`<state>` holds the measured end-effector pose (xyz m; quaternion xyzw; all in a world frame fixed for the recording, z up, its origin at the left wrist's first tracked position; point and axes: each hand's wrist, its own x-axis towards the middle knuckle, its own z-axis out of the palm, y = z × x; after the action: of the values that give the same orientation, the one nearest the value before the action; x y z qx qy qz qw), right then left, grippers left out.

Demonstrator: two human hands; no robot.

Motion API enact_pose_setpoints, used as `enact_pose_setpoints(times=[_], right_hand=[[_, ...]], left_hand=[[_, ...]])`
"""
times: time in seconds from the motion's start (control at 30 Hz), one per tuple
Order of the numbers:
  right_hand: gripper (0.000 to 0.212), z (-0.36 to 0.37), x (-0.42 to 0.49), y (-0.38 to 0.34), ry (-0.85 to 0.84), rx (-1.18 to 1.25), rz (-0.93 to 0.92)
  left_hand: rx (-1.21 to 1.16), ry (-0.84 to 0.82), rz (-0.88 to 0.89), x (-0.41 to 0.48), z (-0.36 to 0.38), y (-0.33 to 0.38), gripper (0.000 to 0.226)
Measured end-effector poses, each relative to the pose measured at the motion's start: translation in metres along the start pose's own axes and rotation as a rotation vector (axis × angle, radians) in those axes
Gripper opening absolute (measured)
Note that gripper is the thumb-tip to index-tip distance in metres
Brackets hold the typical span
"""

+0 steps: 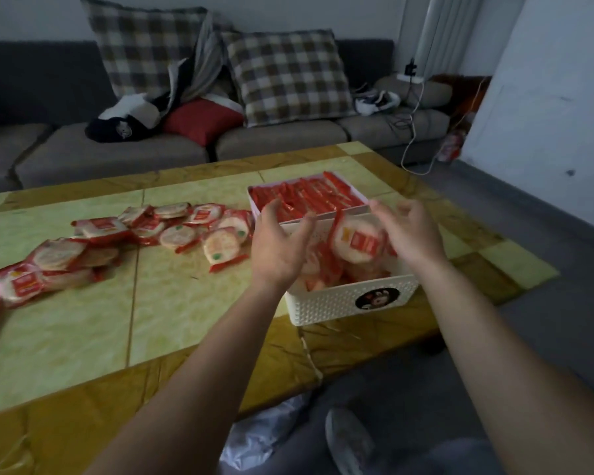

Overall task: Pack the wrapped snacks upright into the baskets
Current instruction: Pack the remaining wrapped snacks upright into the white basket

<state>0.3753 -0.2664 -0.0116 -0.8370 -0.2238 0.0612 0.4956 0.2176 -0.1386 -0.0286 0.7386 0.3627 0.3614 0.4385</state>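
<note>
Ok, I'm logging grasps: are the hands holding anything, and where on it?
The left hand holds nothing. The right hand meets the upright wrapped snack at its side edge; grip cannot be told.

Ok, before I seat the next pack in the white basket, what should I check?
1. Far basket full, packs upright: ok.
2. White basket steady on the table, not over the edge: ok.
3. Packs already in the white basket upright: not ok, some seem to lean; the picture is blurred.
4. Front pack upright between the hands: ok.
5. Right hand gripping that pack: cannot tell.
6. Left hand free, fingers straight, holding nothing: ok.
7. Loose packs waiting on the table at the left: ok.
</note>
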Motion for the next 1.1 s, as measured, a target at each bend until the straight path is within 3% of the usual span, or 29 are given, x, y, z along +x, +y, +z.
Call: enact_pose_setpoints(times=[0.07,0.13,0.3,0.4,0.47,0.57,0.67,0.8,0.87,1.0,1.1], right_hand=[[0.033,-0.003,0.005,0.008,0.025,-0.147,-0.060],[0.016,0.001,0.006,0.014,0.004,-0.241,-0.066],[0.011,0.012,-0.003,0.001,-0.076,-0.256,-0.246],[0.008,0.031,-0.020,-0.018,-0.300,-0.266,-0.411],[0.021,0.048,-0.032,-0.026,-0.453,-0.420,-0.481],[0.033,0.076,-0.049,-0.028,-0.521,-0.697,-0.492],[0.030,0.095,-0.055,-0.027,-0.531,-0.781,-0.412],[0.062,0.097,-0.053,-0.033,-0.603,-0.511,-0.237],[0.065,0.096,-0.053,-0.038,-0.637,-0.365,-0.173],[0.040,0.103,-0.051,-0.041,-0.465,-0.206,-0.107],[0.017,0.110,-0.049,-0.040,-0.433,-0.058,-0.054]], left_hand=[[0.141,-0.030,0.074,0.004,-0.006,-0.009,0.050],[0.287,-0.129,0.112,0.005,-0.012,-0.021,0.043],[0.391,-0.312,0.126,0.000,-0.027,-0.038,0.052],[0.472,-0.354,0.151,-0.003,-0.043,-0.039,0.057],[0.534,-0.410,0.169,-0.007,-0.055,-0.037,0.060],[0.572,-0.503,0.159,-0.014,-0.069,-0.033,0.062],[0.579,-0.514,0.164,-0.017,-0.075,-0.031,0.060],[0.557,-0.500,0.156,-0.018,-0.078,-0.037,0.057],[0.585,-0.480,0.165,-0.018,-0.077,-0.040,0.064],[0.674,-0.455,0.233,-0.017,-0.069,-0.036,0.089],[0.730,-0.417,0.248,-0.010,-0.060,-0.037,0.081]])
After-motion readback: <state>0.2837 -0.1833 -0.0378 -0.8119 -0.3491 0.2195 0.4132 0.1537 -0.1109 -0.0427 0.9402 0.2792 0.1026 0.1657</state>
